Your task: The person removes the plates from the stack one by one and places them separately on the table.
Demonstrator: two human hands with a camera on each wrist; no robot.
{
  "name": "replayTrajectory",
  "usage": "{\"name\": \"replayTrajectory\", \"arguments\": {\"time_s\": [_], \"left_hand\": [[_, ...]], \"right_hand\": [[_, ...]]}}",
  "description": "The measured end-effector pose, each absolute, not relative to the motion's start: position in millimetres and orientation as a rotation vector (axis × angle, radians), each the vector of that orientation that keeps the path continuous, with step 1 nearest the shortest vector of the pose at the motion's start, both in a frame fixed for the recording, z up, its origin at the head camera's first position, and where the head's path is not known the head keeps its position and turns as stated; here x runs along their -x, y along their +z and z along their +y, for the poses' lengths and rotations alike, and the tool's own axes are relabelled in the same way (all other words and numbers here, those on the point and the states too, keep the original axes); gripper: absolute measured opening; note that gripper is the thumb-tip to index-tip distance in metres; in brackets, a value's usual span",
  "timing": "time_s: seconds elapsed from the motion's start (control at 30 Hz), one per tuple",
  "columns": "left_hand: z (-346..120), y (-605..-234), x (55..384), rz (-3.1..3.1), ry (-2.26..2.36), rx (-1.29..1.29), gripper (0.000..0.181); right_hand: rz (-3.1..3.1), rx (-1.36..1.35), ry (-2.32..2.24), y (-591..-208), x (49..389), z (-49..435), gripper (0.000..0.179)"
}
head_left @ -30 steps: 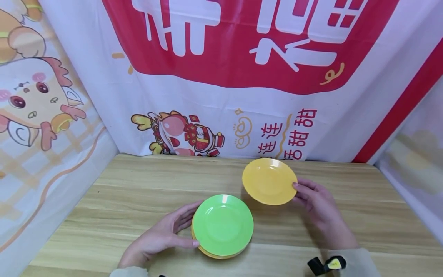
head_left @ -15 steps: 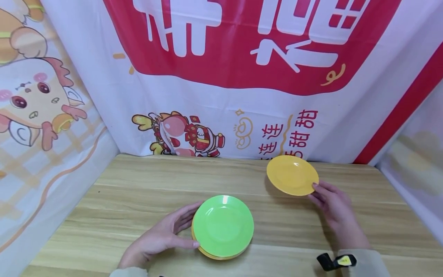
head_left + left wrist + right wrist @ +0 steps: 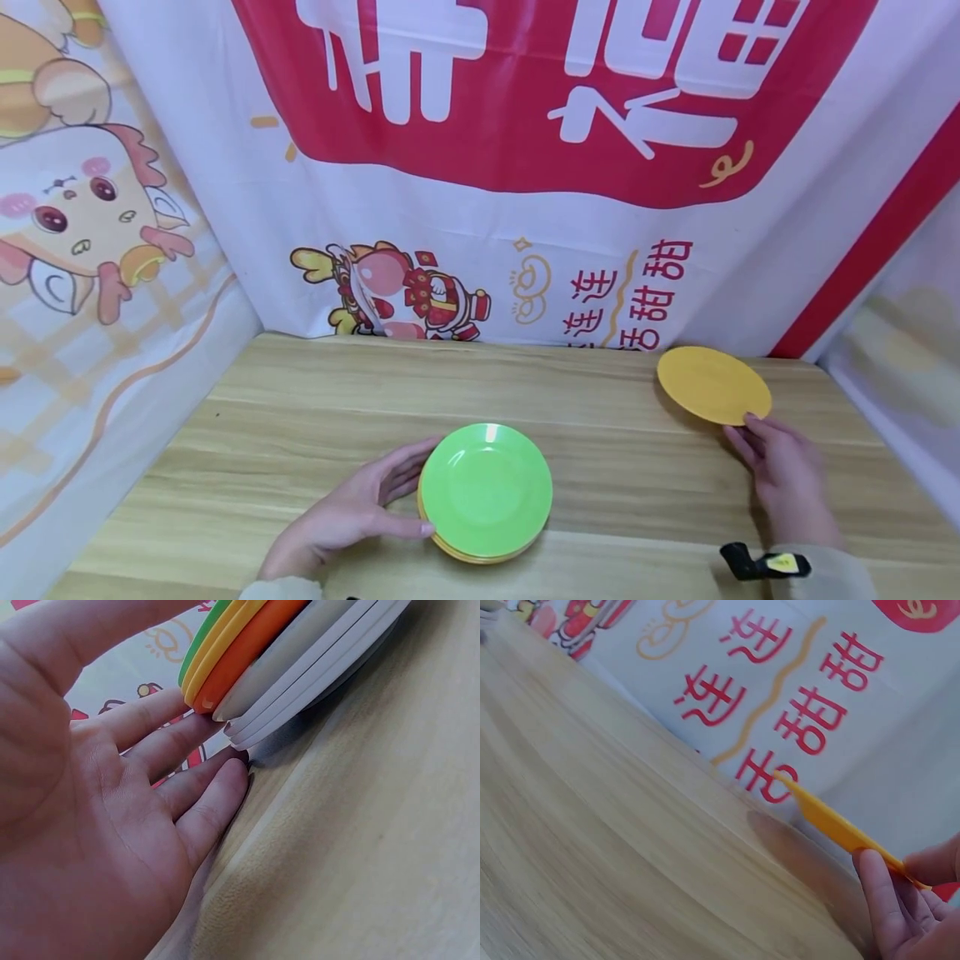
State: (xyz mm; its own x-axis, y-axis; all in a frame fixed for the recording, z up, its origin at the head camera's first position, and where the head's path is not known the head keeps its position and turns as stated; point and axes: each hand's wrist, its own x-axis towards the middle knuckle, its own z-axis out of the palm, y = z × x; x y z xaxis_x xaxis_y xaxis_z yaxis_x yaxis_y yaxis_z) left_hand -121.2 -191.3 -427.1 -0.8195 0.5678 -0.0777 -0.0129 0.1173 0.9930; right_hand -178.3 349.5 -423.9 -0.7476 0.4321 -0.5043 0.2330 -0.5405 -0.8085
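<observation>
On the wide, light-brown wooden table [image 3: 322, 400], a round stack of shiny plates [image 3: 486, 492], green on top, sits against the loose, spread fingers of the left hand [image 3: 367, 504]. Above the table's far right part, a round, yellow, plastic-looking plate [image 3: 711, 383] tilts, its near rim pinched by the right hand [image 3: 789, 468]. It looks light, stiff and maybe slippery, so the rim seems good to hold.
</observation>
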Motion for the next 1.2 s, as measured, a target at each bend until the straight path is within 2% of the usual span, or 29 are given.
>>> {"name": "replayTrajectory", "arguments": {"time_s": [0.23, 0.4, 0.47, 1.0, 1.2], "left_hand": [[-191, -426, 122, 1.954, 1.747, -0.519, 0.093], [-191, -426, 122, 1.951, 1.748, -0.509, 0.093], [-191, -427, 122, 1.95, 1.75, -0.512, 0.092], [-191, -428, 123, 1.952, 1.755, -0.526, 0.091], [-191, -428, 122, 1.941, 1.758, -0.525, 0.091]], "right_hand": [[-1.321, 1.19, 2.362, -426, 176, 371, 0.028], [-1.306, 1.257, 2.311, -425, 176, 383, 0.068], [-1.322, 1.287, 2.292, -425, 175, 387, 0.077], [-1.412, 1.388, 2.262, -424, 166, 401, 0.074], [-1.585, 1.374, 2.205, -425, 166, 405, 0.066]]}}
